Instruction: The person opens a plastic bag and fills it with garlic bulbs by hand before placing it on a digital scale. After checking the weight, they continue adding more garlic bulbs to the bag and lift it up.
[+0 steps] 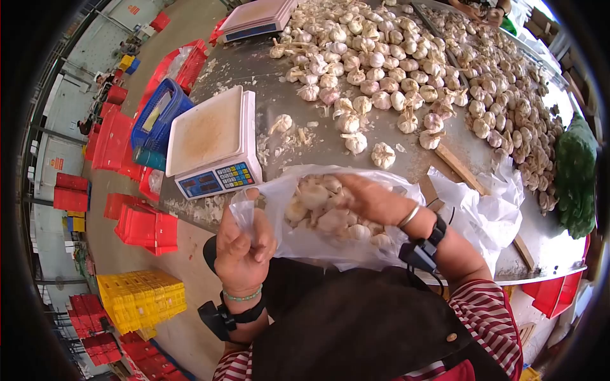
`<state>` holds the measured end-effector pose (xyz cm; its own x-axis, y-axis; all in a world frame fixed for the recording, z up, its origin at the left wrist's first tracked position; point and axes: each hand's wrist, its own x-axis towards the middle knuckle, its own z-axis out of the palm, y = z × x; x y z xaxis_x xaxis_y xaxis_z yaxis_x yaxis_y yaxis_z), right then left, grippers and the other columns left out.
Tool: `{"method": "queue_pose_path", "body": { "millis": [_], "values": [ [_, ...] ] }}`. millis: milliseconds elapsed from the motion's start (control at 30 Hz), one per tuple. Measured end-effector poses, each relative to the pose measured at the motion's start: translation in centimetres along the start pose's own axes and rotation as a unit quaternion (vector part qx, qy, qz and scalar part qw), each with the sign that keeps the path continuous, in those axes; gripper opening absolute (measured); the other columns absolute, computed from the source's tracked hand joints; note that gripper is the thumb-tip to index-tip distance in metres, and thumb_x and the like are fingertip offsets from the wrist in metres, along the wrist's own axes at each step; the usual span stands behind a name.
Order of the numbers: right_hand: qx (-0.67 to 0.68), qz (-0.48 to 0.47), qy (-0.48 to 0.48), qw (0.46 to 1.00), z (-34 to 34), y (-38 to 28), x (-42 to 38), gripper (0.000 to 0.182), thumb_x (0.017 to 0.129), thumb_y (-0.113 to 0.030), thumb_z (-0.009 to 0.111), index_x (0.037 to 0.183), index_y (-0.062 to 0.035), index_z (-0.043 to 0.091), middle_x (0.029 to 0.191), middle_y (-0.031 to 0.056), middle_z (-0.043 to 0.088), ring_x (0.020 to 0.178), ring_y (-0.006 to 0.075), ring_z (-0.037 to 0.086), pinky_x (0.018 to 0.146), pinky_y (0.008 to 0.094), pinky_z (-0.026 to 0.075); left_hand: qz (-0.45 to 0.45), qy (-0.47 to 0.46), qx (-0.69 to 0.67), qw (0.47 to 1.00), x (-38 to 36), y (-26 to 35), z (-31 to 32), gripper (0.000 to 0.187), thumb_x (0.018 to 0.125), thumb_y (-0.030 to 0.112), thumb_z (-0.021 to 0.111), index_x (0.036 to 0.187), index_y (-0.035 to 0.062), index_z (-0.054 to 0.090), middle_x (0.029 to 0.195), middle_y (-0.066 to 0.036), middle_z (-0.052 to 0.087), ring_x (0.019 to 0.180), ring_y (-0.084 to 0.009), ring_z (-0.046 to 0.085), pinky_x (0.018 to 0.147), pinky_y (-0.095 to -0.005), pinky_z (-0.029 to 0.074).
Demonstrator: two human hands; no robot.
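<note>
A clear plastic bag holding several garlic bulbs lies at the table's near edge, against the dark apron. My left hand is closed on the bag's left edge, with a fold of plastic standing up between thumb and fingers. Over the bulbs at the bag's opening is my right hand; its fingertips are blurred among the garlic, so their grip cannot be made out. Beyond the bag, a few loose bulbs sit on the metal table.
A digital scale stands left of the bag, with a second scale farther back. Garlic heaps cover the far side. A wooden strip, white plastic bags and a green mesh bag lie right. Another person's hand shows beyond.
</note>
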<state>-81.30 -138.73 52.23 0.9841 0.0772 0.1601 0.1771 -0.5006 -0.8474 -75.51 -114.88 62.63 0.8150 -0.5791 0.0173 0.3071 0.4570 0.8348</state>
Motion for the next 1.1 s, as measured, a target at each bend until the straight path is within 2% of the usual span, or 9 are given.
{"method": "queue_pose_path", "body": {
  "millis": [33,233,367,433,467,633,733,933,1100],
  "values": [
    [-0.033,0.047,-0.015,0.998,-0.7,1.6,-0.4,0.042,0.092,-0.032,0.055,0.121,-0.0015,0.050,0.110,0.0256,0.057,0.100,0.0416,0.055,0.088,0.0443,0.045,-0.012,-0.012,-0.009,1.000,-0.3,0.3,-0.4,0.064,0.083,0.025,0.066,0.132,-0.0043,0.036,0.070,-0.005,0.047,0.048,-0.0081,0.039,0.042,-0.0191,0.031],
    [-0.218,0.177,-0.099,0.955,-6.6,3.5,-9.8,0.060,0.079,-0.029,0.069,0.124,0.0012,0.045,0.108,0.0270,0.058,0.104,0.0398,0.055,0.089,0.0435,0.044,-0.059,-0.034,-0.037,0.997,-0.3,1.2,-1.5,0.060,0.087,0.029,0.063,0.128,-0.0067,0.038,0.057,0.002,0.038,0.039,-0.0041,0.029,0.037,-0.0184,0.025],
    [-0.321,0.140,-0.133,0.927,-8.6,-1.0,-13.0,0.062,0.076,-0.030,0.072,0.124,0.0003,0.046,0.103,0.0256,0.060,0.098,0.0389,0.059,0.086,0.0431,0.047,-0.064,-0.048,-0.024,0.997,1.2,1.5,-0.4,0.057,0.086,0.028,0.063,0.126,-0.0060,0.041,0.058,0.003,0.039,0.041,-0.0039,0.029,0.039,-0.0188,0.025],
    [-0.301,0.264,-0.186,0.897,-9.0,-2.5,-13.7,0.067,0.074,-0.031,0.074,0.126,-0.0004,0.045,0.095,0.0224,0.063,0.090,0.0369,0.062,0.078,0.0422,0.050,-0.029,-0.045,-0.028,0.998,2.7,1.4,0.4,0.045,0.096,0.028,0.049,0.126,-0.0053,0.041,0.058,0.002,0.036,0.039,-0.0047,0.028,0.038,-0.0184,0.026],
    [-0.344,0.240,-0.164,0.893,-9.1,-2.5,-14.4,0.054,0.077,-0.036,0.071,0.113,-0.0004,0.054,0.080,0.0174,0.065,0.076,0.0345,0.064,0.070,0.0412,0.051,-0.027,-0.045,-0.053,0.997,3.6,1.4,0.6,0.042,0.099,0.028,0.042,0.126,-0.0047,0.042,0.062,0.002,0.037,0.042,-0.0048,0.031,0.040,-0.0184,0.028],
    [-0.428,0.191,-0.143,0.872,-10.6,-3.5,-15.1,0.043,0.084,-0.046,0.059,0.079,-0.0031,0.061,0.059,0.0134,0.060,0.060,0.0321,0.063,0.061,0.0403,0.050,-0.026,-0.017,-0.076,0.997,8.4,2.6,1.9,0.038,0.100,0.024,0.040,0.122,-0.0062,0.044,0.066,0.002,0.037,0.047,-0.0040,0.033,0.040,-0.0190,0.028],
    [-0.463,0.204,-0.157,0.848,-12.3,-5.1,-13.7,0.048,0.087,-0.048,0.053,0.085,-0.0016,0.062,0.066,0.0152,0.063,0.065,0.0330,0.065,0.062,0.0424,0.051,0.005,-0.039,-0.040,0.998,9.9,4.2,3.2,0.031,0.098,0.018,0.044,0.116,-0.0077,0.047,0.063,0.004,0.034,0.044,-0.0029,0.027,0.038,-0.0191,0.026],
    [-0.464,0.173,-0.002,0.869,-16.3,-11.5,-13.2,0.046,0.077,-0.039,0.068,0.099,0.0004,0.057,0.071,0.0153,0.063,0.071,0.0320,0.064,0.064,0.0395,0.050,0.129,-0.127,-0.065,0.981,6.2,11.2,7.5,0.026,0.096,0.014,0.043,0.107,-0.0089,0.051,0.057,0.005,0.030,0.042,-0.0034,0.023,0.039,-0.0198,0.023],
    [-0.462,0.190,0.077,0.863,-15.6,-16.3,-15.9,0.082,0.067,-0.023,0.077,0.136,-0.0011,0.038,0.096,0.0133,0.063,0.084,0.0290,0.063,0.074,0.0386,0.049,0.287,-0.309,-0.038,0.906,0.2,14.4,8.1,0.023,0.098,0.010,0.037,0.075,0.0079,0.043,0.052,0.000,0.034,0.038,-0.0055,0.027,0.037,-0.0233,0.020]
  ]
}}
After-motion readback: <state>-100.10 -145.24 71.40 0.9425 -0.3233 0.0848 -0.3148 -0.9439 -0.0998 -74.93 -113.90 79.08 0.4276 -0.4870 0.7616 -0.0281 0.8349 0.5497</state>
